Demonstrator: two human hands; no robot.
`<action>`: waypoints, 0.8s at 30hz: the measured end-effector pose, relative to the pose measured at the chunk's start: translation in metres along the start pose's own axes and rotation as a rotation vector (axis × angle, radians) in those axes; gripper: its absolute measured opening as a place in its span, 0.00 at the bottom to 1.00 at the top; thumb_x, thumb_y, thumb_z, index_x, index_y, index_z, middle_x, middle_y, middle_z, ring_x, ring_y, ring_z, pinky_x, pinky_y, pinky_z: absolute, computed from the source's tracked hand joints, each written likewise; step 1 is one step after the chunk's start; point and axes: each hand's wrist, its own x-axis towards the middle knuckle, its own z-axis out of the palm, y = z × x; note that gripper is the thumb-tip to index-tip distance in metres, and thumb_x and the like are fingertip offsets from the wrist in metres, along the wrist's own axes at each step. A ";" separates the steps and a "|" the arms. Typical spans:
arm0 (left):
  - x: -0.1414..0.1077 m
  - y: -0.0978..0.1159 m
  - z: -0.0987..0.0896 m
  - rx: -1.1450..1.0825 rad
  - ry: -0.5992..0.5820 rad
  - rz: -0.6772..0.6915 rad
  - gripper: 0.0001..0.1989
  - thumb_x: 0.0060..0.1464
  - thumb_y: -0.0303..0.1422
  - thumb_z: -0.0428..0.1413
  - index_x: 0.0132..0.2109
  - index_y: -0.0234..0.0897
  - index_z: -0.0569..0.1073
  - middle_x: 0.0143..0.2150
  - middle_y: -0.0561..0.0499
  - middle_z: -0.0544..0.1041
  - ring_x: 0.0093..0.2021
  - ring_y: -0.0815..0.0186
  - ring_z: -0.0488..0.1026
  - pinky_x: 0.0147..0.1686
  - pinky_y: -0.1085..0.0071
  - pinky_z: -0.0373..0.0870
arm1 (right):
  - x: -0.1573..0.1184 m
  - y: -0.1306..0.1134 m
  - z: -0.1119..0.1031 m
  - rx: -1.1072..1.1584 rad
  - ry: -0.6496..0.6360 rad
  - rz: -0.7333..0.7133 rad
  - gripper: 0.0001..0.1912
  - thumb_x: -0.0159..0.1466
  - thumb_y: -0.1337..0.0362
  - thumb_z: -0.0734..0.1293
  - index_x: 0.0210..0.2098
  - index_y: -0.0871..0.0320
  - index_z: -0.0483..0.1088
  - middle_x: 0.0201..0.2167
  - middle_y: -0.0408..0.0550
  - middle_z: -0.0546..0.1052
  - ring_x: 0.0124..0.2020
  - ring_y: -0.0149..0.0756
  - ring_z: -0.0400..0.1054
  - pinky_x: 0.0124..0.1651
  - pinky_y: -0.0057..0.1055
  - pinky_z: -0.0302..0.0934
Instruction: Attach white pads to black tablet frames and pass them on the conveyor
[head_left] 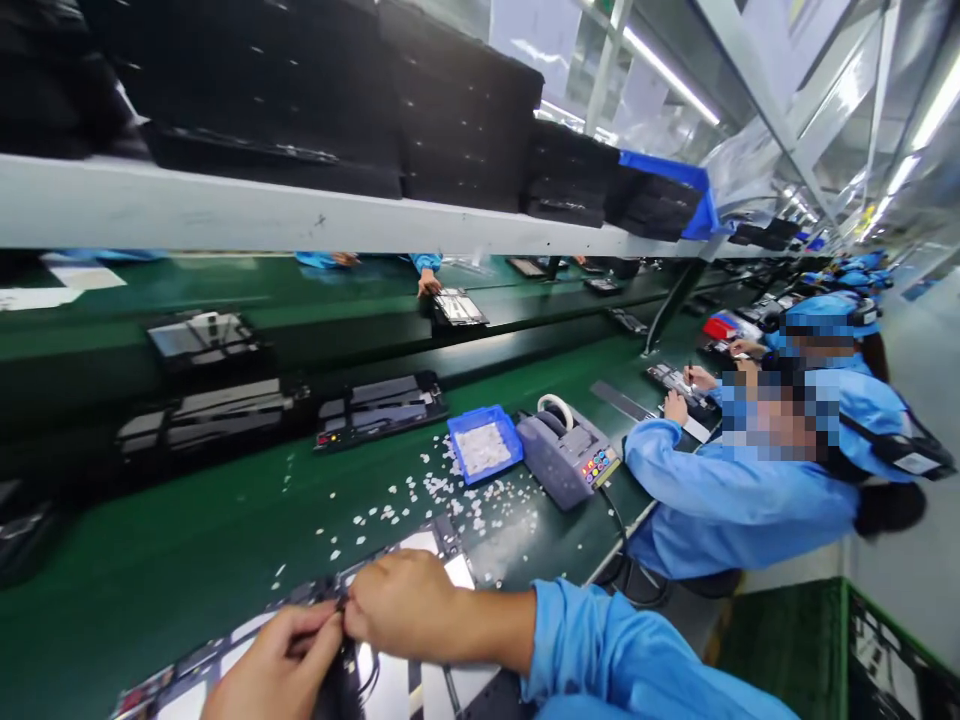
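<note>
My left hand [274, 660] and my right hand [405, 605] meet at the bottom of the view, over an opened flat electronic device [459, 572] with silver panels and dark edges. Thumb and fingertips of my left hand are pinched together. Curled over, my right hand's fingers press in beside them. Whatever small dark part lies between the fingertips is too covered to name. A thin black cable [369, 680] hangs just below the fingers. My hands and right forearm hide much of the device.
Beyond the device are a blue tray [517, 445] of small white pieces, scattered white bits [442, 488] and a grey tape dispenser [566, 460]. More opened devices [382, 405] line the green bench. Black bins [465, 110] fill the shelf above. A co-worker in blue [720, 510] sits at right.
</note>
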 end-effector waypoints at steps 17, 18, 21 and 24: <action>-0.023 -0.002 0.010 -0.288 -0.035 -0.018 0.03 0.53 0.30 0.57 0.31 0.38 0.72 0.29 0.54 0.77 0.30 0.67 0.72 0.31 0.72 0.65 | -0.016 0.099 -0.033 -0.053 -0.020 0.499 0.08 0.65 0.65 0.64 0.33 0.58 0.75 0.30 0.52 0.78 0.32 0.41 0.69 0.34 0.33 0.49; -0.024 -0.002 0.011 -0.296 -0.040 -0.018 0.02 0.53 0.30 0.57 0.32 0.37 0.73 0.29 0.54 0.77 0.31 0.67 0.73 0.31 0.72 0.65 | -0.018 0.106 -0.037 -0.103 -0.056 0.542 0.10 0.66 0.64 0.64 0.34 0.58 0.76 0.30 0.53 0.79 0.32 0.42 0.70 0.34 0.34 0.49; -0.026 0.000 0.012 -0.289 -0.043 -0.008 0.03 0.55 0.31 0.58 0.35 0.37 0.75 0.29 0.55 0.77 0.30 0.67 0.73 0.31 0.72 0.65 | -0.026 0.110 -0.046 -0.104 -0.014 0.577 0.13 0.67 0.65 0.61 0.39 0.59 0.78 0.35 0.58 0.81 0.36 0.45 0.73 0.37 0.34 0.54; -0.029 0.004 0.009 -0.191 -0.094 0.046 0.07 0.58 0.34 0.60 0.42 0.38 0.79 0.28 0.56 0.77 0.29 0.67 0.73 0.30 0.71 0.66 | -0.035 0.093 -0.053 0.115 0.148 0.443 0.16 0.66 0.67 0.60 0.47 0.58 0.78 0.42 0.55 0.83 0.41 0.45 0.75 0.42 0.34 0.59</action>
